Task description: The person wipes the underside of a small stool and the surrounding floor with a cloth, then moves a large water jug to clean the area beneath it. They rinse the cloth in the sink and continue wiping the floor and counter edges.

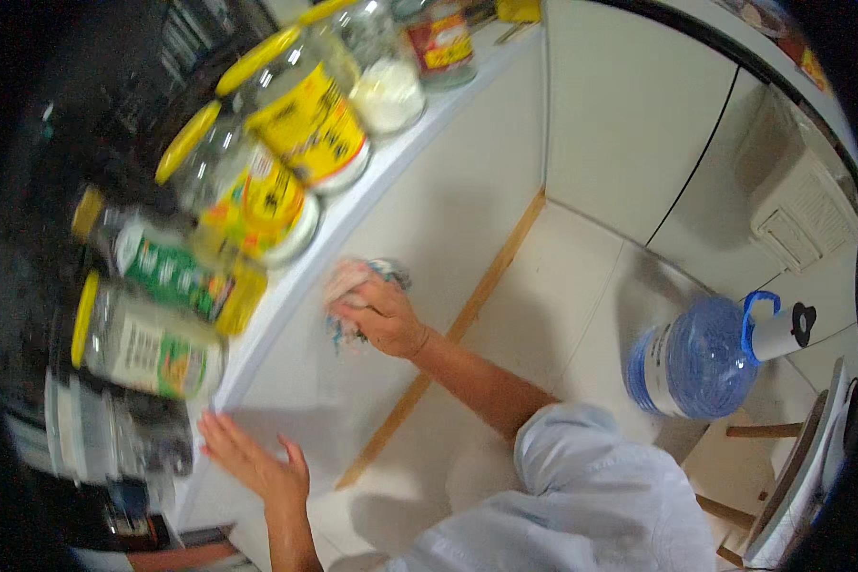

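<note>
My right hand (382, 314) grips a bunched, patterned cloth (347, 282) and presses it against the white front panel (436, 214) below a shelf edge. My left hand (257, 461) has its fingers spread, with the fingertips at the white shelf edge (239, 372) near the lower left; nothing shows in it. Above the cloth, glass jars with yellow lids stand along the shelf, among them a large jar with a yellow label (311, 129) and one with a green and white label (157, 347). The cloth is slightly blurred.
A green-labelled container (175, 272) stands between jars. On the tiled floor at the right is a blue water bottle (708, 361) with a blue handle. Behind it are white cabinet doors (629, 107) and a white plastic bin (804, 204). A chair (794, 472) stands at the lower right.
</note>
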A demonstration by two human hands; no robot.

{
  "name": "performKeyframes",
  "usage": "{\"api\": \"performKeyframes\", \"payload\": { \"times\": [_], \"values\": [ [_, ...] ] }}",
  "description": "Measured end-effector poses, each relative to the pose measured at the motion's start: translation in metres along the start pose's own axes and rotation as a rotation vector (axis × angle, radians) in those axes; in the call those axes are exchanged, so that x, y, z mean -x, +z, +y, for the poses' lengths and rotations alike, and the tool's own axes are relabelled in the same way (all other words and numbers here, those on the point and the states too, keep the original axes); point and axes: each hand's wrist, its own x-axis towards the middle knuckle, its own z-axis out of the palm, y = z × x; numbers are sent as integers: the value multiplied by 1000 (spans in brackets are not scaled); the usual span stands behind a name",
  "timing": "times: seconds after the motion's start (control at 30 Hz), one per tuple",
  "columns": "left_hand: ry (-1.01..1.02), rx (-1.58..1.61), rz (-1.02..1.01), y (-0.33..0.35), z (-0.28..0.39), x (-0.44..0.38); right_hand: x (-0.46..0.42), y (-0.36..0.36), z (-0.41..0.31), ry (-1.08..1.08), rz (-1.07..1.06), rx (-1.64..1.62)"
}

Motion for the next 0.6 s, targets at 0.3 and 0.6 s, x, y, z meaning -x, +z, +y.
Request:
{"api": "performKeyframes", "payload": {
  "times": [0.3,0.6],
  "values": [
    [4,-165,-2,19,-3,18,-64,-96,244,670,613,-15],
    [-6,-342,-77,21,-6,20,73,-131,423,757,233,810]
  ]
}}
